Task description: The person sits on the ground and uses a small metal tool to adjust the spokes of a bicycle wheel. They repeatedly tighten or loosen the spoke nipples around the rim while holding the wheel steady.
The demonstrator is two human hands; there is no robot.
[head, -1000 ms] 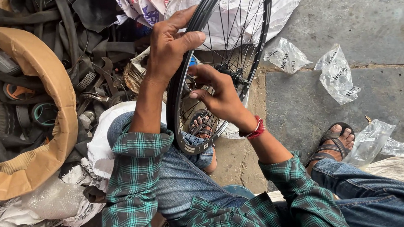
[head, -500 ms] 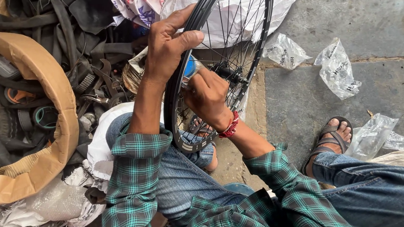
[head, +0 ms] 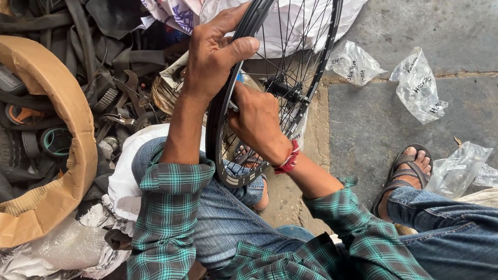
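Both hands stay on the wheel (head: 290,67): my left hand (head: 211,58) is clamped over the rim, thumb across it, and my right hand (head: 256,122) is closed round something small among the spokes, what exactly I cannot tell. Since a moment ago the right hand has slid up toward the hub (head: 283,89), so the work has shifted inward. Wheel stands upright on my knee. Cardboard box (head: 56,142) at left holds rubber tubes and scrap; clear bags (head: 417,84) lie on the floor.
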